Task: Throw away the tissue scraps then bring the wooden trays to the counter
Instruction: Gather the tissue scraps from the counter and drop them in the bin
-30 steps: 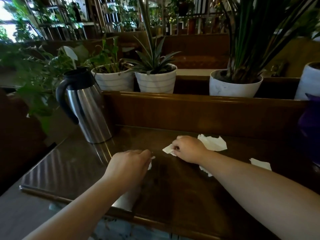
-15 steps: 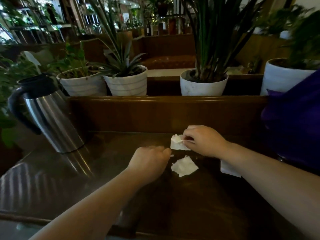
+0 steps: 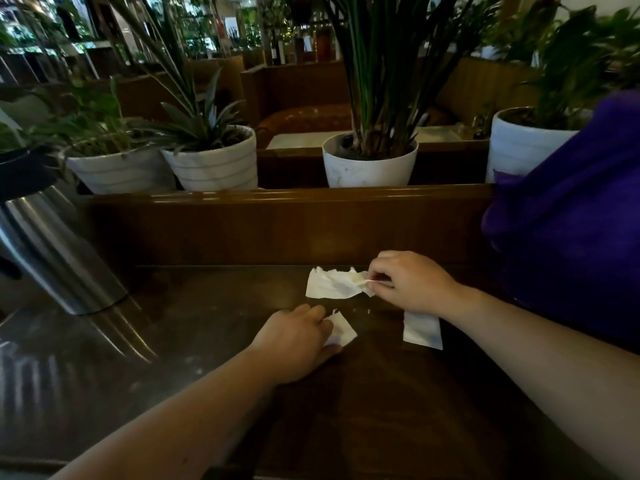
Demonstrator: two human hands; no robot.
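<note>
Right grip [image 3: 408, 284] pinches large scrap [image 3: 332, 285]; left grip [image 3: 298, 337] covers small scrap [image 3: 343, 330], closure unclear.

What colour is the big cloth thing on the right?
The big draped cloth is purple, seen in the head view.

The steel jug [image 3: 52, 251] runs off the left edge, and the right forearm covers part of one tissue scrap [image 3: 422, 330].

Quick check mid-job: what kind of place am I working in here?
Probably a cafe or restaurant: a dark wooden table against a booth divider, a steel carafe on it, potted plants between seating areas.
</note>
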